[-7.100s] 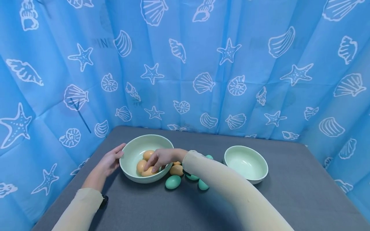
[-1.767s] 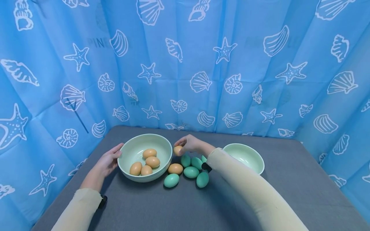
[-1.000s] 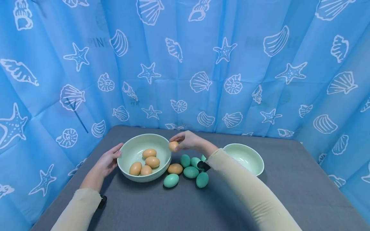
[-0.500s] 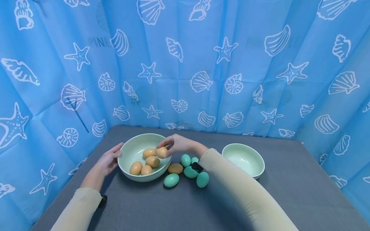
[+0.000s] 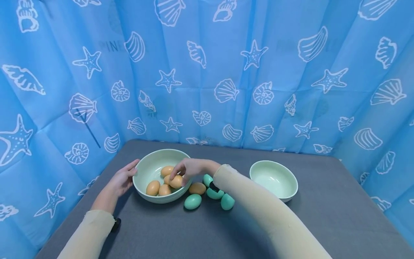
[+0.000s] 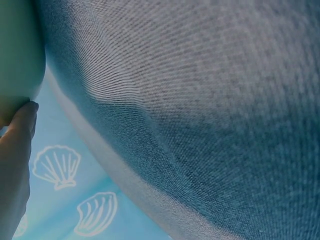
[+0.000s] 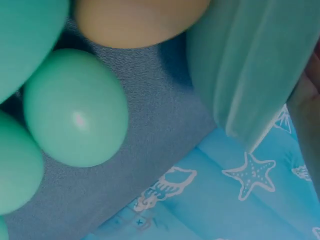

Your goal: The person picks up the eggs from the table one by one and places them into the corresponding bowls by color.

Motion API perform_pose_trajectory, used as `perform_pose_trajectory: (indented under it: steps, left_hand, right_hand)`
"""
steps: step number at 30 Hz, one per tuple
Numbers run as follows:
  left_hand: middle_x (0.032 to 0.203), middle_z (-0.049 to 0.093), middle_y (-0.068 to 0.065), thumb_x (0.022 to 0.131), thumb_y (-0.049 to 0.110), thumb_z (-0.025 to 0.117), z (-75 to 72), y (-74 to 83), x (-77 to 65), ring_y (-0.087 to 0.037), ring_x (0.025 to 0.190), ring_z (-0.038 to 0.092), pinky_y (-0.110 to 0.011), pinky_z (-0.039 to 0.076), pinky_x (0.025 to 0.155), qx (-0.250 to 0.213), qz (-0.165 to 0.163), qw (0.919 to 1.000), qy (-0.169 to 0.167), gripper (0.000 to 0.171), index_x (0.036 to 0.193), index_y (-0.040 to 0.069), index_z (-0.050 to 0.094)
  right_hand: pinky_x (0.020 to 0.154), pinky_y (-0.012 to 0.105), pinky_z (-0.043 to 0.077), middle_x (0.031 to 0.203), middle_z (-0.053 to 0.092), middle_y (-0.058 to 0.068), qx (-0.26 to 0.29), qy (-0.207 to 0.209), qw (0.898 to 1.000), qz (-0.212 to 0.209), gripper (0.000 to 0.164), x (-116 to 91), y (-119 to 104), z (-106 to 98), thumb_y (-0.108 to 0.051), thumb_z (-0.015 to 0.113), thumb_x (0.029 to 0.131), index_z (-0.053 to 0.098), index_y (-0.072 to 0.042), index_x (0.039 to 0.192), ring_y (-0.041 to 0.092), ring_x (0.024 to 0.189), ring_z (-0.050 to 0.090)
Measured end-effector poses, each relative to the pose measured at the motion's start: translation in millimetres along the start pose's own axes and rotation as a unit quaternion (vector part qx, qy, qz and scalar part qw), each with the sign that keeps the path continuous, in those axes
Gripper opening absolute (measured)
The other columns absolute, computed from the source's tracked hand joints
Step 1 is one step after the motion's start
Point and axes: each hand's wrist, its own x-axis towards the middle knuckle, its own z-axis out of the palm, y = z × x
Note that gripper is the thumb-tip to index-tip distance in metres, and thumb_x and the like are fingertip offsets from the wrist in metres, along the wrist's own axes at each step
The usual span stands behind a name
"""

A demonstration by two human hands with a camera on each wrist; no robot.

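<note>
The larger pale green bowl stands on the left of the table with several brown eggs in it. My left hand rests against its left side; in the left wrist view a straight finger touches the outer wall. Reaching over the bowl's right rim, my right hand pinches a brown egg low inside, close above or touching the others. In the right wrist view the bowl's wall hides that egg. Just right of the bowl lies another brown egg.
Several green eggs lie beside the bowl, some partly hidden under my right forearm. A smaller pale green bowl stands farther right on the grey cloth. A blue shell-patterned curtain hangs behind the table.
My right hand has carried a brown egg from beside the larger bowl leftward over its rim and down inside. My left hand stays at the bowl's left side.
</note>
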Motion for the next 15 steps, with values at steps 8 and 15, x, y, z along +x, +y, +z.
perform_pose_trajectory:
  steps: [8,15]
  left_hand:
    - [0.162,0.003,-0.012,0.108,0.015,0.029,0.1,1.8,-0.7,-0.029,0.145,0.015,-0.018,0.044,0.085,0.000,0.000,1.0000,-0.001,0.054,0.156,0.013,0.005]
    - [0.161,0.000,-0.015,0.108,0.015,0.029,-0.8,-1.0,-1.7,-0.031,0.146,0.012,-0.018,0.045,0.085,0.017,0.012,0.9997,-0.016,0.055,0.156,0.011,0.002]
  right_hand:
    - [0.093,0.026,0.046,0.134,0.056,0.002,-0.010,-0.055,0.998,0.031,0.043,10.0,-3.4,-6.0,0.013,0.068,0.083,0.067,-0.007,0.121,0.015,0.119,0.051]
    - [0.086,0.025,0.047,0.138,0.052,-0.003,-0.050,-0.129,0.990,0.037,0.044,20.5,-5.2,-6.2,0.004,0.063,0.090,0.061,-0.010,0.131,0.007,0.116,0.047]
